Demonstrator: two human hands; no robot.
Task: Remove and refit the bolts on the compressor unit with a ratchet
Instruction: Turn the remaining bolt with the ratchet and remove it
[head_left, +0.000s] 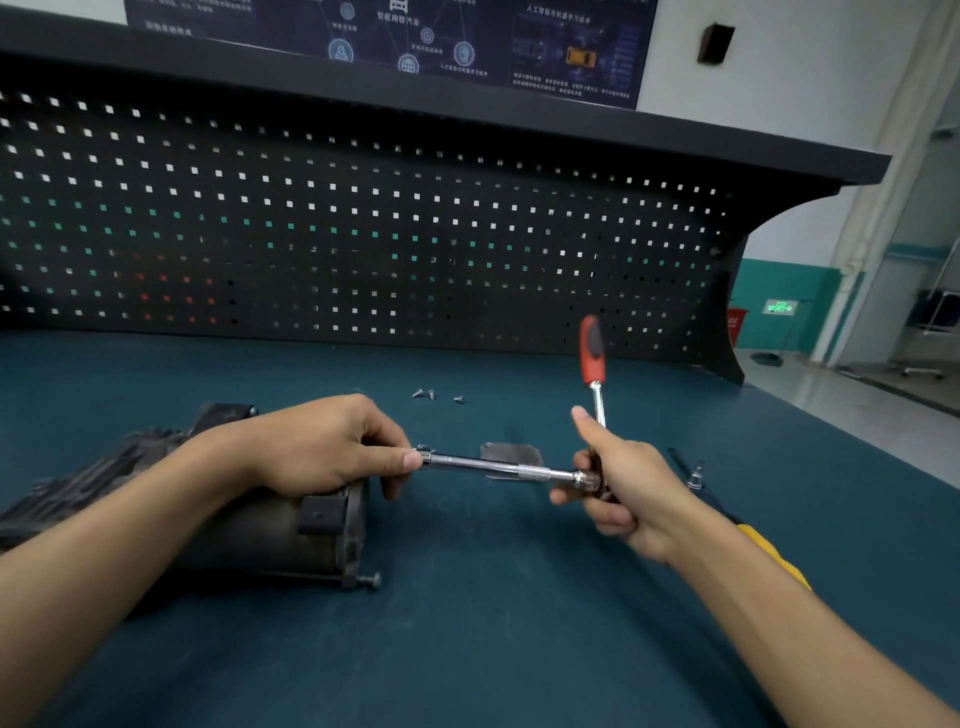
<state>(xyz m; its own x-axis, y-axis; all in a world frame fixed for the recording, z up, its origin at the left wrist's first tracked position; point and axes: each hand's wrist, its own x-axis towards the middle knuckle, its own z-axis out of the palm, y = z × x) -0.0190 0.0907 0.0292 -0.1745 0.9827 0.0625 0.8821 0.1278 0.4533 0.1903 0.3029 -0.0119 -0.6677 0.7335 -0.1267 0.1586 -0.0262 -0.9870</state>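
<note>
Pinching the extension bar (498, 467) beside the compressor unit (249, 530), left grip (332, 447); right grip (628, 488) curled round the ratchet (592, 358).

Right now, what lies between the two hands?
In the head view, a chrome extension bar spans from the left hand to the ratchet in the right hand; a grey plate lies behind it.

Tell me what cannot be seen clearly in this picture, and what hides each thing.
Head view:
Far end of the extension bar: covered by the left hand; any bolt there is unseen.
Head of the ratchet: covered by the right hand.
The compressor unit: partly behind the left forearm.
The loose bolts: too small to count.
The yellow-handled tool: mostly behind the right forearm.
</note>
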